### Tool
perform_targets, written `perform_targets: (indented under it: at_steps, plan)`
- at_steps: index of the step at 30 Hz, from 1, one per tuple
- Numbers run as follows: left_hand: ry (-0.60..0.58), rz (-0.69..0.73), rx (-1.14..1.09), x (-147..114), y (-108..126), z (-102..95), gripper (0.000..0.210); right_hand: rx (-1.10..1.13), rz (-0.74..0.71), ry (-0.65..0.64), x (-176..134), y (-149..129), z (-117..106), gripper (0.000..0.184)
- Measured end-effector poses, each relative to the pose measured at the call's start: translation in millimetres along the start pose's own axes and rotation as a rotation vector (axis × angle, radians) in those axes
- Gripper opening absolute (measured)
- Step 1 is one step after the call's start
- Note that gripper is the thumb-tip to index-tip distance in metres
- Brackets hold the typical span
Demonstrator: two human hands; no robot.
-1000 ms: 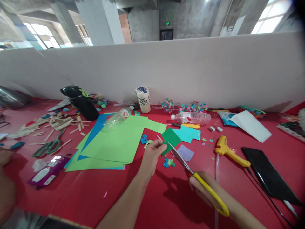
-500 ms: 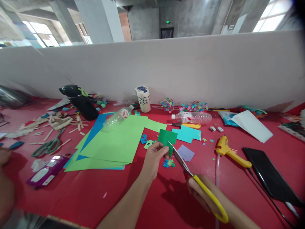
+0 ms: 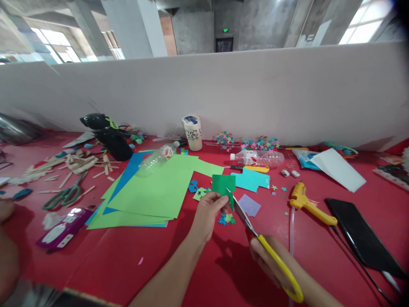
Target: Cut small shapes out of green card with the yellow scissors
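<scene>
The left hand [image 3: 209, 209] pinched green card [image 3: 220, 183]; the right hand [image 3: 263, 261] clasped scissors [image 3: 260, 238] at its five o'clock. Steady card likely cut cleaner.

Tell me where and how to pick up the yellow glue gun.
Grip the glue gun by its handle, probably from the near right: it lies flat, with the slim handle angled that way, and the glue stick juts from the body.

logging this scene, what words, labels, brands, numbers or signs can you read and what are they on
No text is readable.
Lidded cup: black markings, too blurred to read.
Left plastic bottle: label too blurred.
Right plastic bottle: label too blurred.
Purple device: any print too blurred.
Green sign on the concrete wall: too small.
</scene>
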State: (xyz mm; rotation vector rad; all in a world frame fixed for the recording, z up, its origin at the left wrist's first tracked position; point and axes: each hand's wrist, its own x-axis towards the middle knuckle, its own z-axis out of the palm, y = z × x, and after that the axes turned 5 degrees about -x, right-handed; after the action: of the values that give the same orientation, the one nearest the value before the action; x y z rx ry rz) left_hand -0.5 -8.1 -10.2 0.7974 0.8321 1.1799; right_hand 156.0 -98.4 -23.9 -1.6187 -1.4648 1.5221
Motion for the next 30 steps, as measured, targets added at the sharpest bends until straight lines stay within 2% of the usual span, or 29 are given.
perform_targets:
  at_steps: [4,13,19,22,25,30]
  plan:
    - [0.020,-0.019,-0.024,0.5,-1.0,-0.1,0.017,-0.035,-0.028,0.012,2.2,4.4,-0.3,0.057]
    - [-0.017,-0.010,-0.029,0.0,0.9,-1.9,0.016,-0.077,-0.049,-0.010,4.0,6.1,-5.9,0.049]
    - [-0.002,-0.027,-0.042,-0.7,4.3,-1.1,0.017,-0.091,0.002,0.014,4.2,5.0,-7.2,0.050]
    - [-0.002,-0.022,-0.030,-0.9,6.5,-1.2,0.017,-0.114,-0.031,0.013,5.4,5.4,-8.4,0.050]
    - [0.001,0.012,-0.038,-0.5,9.2,-1.8,0.015,-0.101,-0.074,0.012,5.4,4.7,-9.4,0.050]
    - [0.017,0.058,-0.075,-0.3,13.1,-1.5,0.012,-0.023,-0.031,0.022,3.7,1.7,-10.0,0.046]
